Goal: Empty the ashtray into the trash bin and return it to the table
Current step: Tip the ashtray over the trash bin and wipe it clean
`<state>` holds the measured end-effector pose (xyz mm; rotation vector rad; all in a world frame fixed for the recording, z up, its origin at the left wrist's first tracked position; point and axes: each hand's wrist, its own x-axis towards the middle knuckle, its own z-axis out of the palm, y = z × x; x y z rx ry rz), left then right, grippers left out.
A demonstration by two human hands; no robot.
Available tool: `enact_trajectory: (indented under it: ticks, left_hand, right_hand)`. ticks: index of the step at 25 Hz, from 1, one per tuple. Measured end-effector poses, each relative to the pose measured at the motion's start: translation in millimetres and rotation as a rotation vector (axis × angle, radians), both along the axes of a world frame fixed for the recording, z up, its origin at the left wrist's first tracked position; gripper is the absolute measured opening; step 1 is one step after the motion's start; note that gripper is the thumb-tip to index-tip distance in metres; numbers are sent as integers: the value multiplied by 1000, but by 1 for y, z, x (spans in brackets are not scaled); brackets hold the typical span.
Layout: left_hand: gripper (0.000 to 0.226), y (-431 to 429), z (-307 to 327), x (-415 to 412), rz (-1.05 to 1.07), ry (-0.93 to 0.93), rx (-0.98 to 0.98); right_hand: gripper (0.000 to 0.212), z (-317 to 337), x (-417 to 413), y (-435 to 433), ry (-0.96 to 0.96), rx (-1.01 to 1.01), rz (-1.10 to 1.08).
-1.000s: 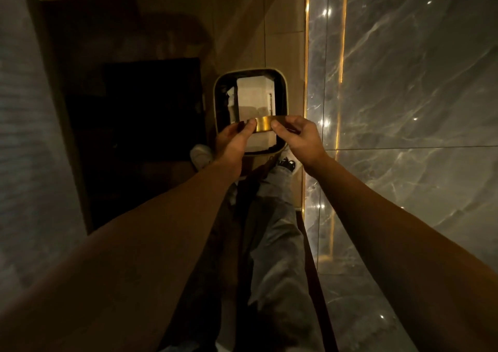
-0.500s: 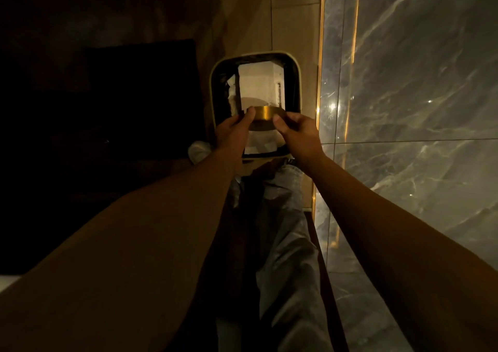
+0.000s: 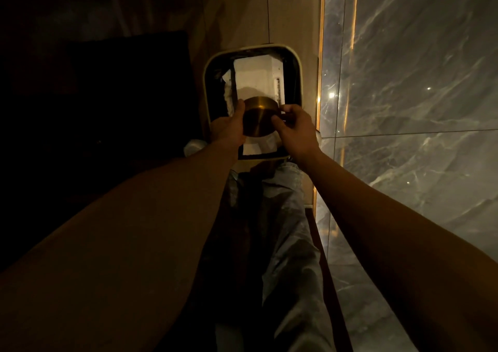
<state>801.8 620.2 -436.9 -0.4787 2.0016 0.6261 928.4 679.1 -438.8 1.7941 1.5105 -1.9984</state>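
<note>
A round brass ashtray [image 3: 257, 118] is held over the open trash bin [image 3: 207, 87], tipped so its flat underside faces me. My left hand [image 3: 229, 127] grips its left side and my right hand [image 3: 295, 129] grips its right side. The bin has a pale rounded rim and a dark liner, and it holds a white box and crumpled white paper [image 3: 254, 78]. The ashtray's inside is hidden from me.
A glossy grey marble wall [image 3: 417, 95] with a lit gold strip [image 3: 322, 55] runs along the right. Dark furniture [image 3: 107, 95] fills the left. My legs in grey trousers [image 3: 285, 230] stand just before the bin on a tan tiled floor [image 3: 285, 20].
The ashtray has been tipped further, from showing its side wall to showing its underside. Both hands have lowered it closer over the bin, and the view has moved in.
</note>
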Motion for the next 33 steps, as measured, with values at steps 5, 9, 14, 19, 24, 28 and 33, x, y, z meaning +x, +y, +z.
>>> enact_trajectory:
  ticks: [5,9,14,19,24,28,33]
  left_hand:
    - [42,6,-1,3,-97,27,-18]
    - [41,1,0,3,-254,84,-14]
    - [67,-12,6,14,-389,135,144]
    - [107,-11,16,12,-656,227,138]
    - [117,-6,24,12,-820,223,210]
    - [112,-2,24,10,-927,251,156]
    - [111,5,26,5,-1053,304,225]
  right_hand:
    - [35,1,2,6,23,71,47]
    - [32,-3,-8,2,15,105,105]
    - [33,-4,-8,8,-20,145,180]
    - [34,0,-9,12,-18,209,235]
    - [50,2,-7,17,-112,330,294]
    - [45,9,-3,22,-131,346,312]
    - [35,21,5,28,-75,401,351]
